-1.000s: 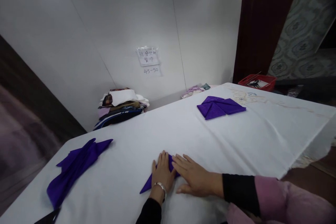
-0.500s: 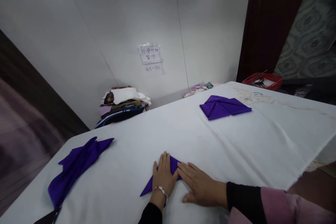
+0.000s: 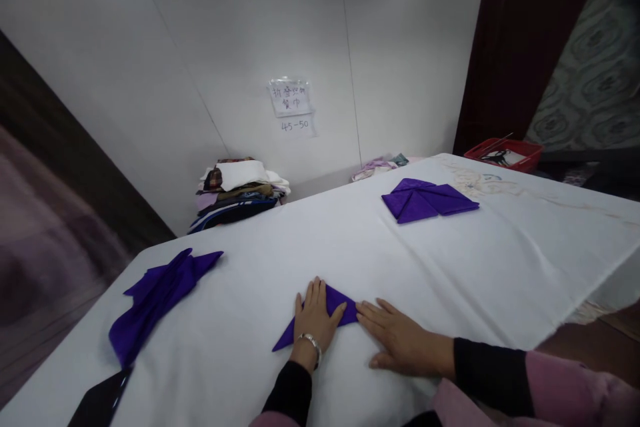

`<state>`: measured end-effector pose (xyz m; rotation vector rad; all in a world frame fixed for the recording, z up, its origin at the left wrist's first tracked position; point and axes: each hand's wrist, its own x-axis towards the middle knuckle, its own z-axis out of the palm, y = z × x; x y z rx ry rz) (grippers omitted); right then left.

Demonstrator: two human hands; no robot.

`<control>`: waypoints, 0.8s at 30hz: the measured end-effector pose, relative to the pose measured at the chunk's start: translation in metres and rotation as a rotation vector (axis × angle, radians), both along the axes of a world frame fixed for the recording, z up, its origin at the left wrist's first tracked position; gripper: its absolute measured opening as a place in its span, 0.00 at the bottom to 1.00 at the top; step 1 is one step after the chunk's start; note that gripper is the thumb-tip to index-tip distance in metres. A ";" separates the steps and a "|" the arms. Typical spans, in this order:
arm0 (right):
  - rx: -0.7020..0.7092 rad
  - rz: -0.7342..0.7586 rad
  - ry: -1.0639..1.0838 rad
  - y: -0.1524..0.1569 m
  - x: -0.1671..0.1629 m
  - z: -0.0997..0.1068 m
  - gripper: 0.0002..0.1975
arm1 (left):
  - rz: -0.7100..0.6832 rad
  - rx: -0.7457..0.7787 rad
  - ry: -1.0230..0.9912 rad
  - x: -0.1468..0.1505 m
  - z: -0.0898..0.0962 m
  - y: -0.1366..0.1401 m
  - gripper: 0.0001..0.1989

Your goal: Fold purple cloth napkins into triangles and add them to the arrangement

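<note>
A purple cloth napkin point(image 3: 343, 307), folded into a triangle, lies on the white tablecloth point(image 3: 280, 247) in front of me. My left hand point(image 3: 317, 317), with a silver bracelet at its wrist, rests flat on the napkin and hides its middle. Its fingers point away from me and the thumb is spread. My right hand point(image 3: 397, 340) lies at the napkin's right corner, fingertips touching it, palm down and fingers stretched out. Neither hand grips anything.
Folded purple napkins point(image 3: 425, 201) lie at the back right. A loose purple cloth point(image 3: 160, 300) lies at left, beside a dark flat object point(image 3: 103, 397). Behind the table are stacked clothes point(image 3: 240, 190) and a red basket point(image 3: 525, 159). A paper sign point(image 3: 291, 99) hangs on the wall.
My right hand has slid rightward along the napkin to its right corner, and more purple shows between the hands. My left hand stays pressed on the napkin. The view has shifted slightly.
</note>
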<state>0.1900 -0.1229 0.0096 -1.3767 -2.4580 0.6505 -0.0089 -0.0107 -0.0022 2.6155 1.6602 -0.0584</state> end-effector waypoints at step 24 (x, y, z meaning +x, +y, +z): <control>0.278 -0.052 0.185 0.103 -0.078 -0.059 0.36 | -0.098 0.133 -0.021 0.002 -0.027 -0.012 0.33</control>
